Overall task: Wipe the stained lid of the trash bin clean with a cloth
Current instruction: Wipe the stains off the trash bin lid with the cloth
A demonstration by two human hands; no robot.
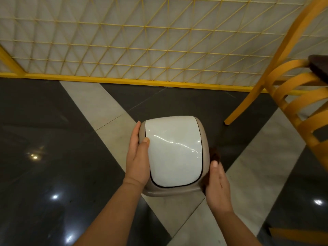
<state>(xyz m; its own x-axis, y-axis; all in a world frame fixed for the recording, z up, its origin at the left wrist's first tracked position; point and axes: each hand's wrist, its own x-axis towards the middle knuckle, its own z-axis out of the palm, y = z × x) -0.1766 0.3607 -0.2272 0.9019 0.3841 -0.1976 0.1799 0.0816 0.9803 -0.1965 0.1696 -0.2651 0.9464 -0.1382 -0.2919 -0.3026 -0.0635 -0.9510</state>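
The left hand grips the bin lid, thumb on its white flap. The right hand presses a brown cloth under its fingers against the lid's other side.

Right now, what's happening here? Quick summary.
A person holds a small trash bin's lid from above, over a tiled floor. The left hand cups the lid's left side, thumb on the white flap. The right hand presses a dark brown cloth against the lid's right edge. The white flap looks glossy, with no stain visible from this view. A yellow chair stands to the right.
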